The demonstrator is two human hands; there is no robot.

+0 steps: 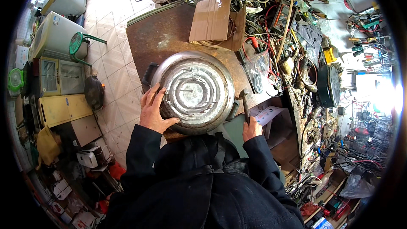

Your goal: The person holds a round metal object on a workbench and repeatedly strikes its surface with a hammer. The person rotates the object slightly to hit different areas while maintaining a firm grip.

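Note:
A round metal pan (191,91) with dark side handles lies bottom up near the front of the wooden bench. Its worn underside shows ring-shaped ridges, probably a heating coil. My left hand (154,110) rests on the pan's left rim with the fingers spread, holding nothing. In my right hand (252,129) is a hammer (245,106), its handle gripped and its head pointing away from me. The hammer head is just right of the pan, beside the right handle (232,111), apart from the ridged bottom.
A cardboard box (210,20) sits at the bench's (146,34) back. Tangled wires and tools (271,29) crowd the right side, with a plastic bag (257,70) near the pan. A green stool (76,44) stands on the tiled floor to the left. Below the hammer is an open compartment (280,127).

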